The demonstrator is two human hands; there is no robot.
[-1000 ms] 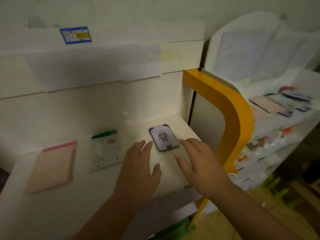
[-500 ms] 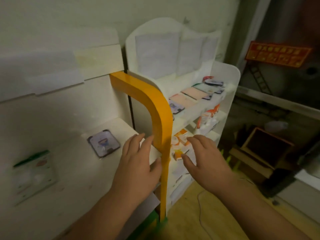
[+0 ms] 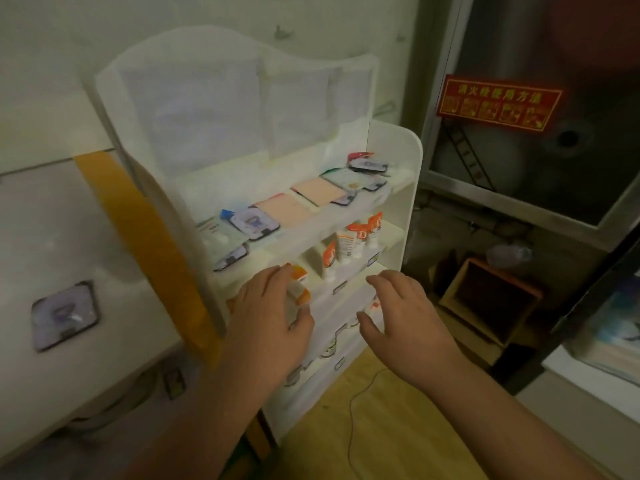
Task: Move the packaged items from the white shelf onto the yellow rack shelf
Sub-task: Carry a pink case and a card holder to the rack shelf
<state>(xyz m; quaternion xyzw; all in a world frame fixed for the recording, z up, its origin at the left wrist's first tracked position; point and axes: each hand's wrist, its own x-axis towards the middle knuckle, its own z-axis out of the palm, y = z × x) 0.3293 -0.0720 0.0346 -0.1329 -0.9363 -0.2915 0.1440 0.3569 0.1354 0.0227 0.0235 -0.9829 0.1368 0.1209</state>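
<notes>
The white shelf unit stands in the middle, its top tier holding several flat packets, among them a pink packet and a purple-faced packet. To the left is the yellow-framed rack, with one purple packet lying on its pale shelf. My left hand hovers open in front of the white shelf's lower tiers, empty. My right hand hovers open beside it to the right, also empty. Both sit below the top tier of packets.
Orange-and-white tubes stand on the white shelf's second tier, and small boxes lie lower, partly behind my left hand. An open wooden crate rests on the floor at right. A red sign hangs on a metal-framed panel.
The view has swung right from the yellow rack to the white shelf. Both hands moved right, away from the rack's purple packet, and now hover before the white shelf.
</notes>
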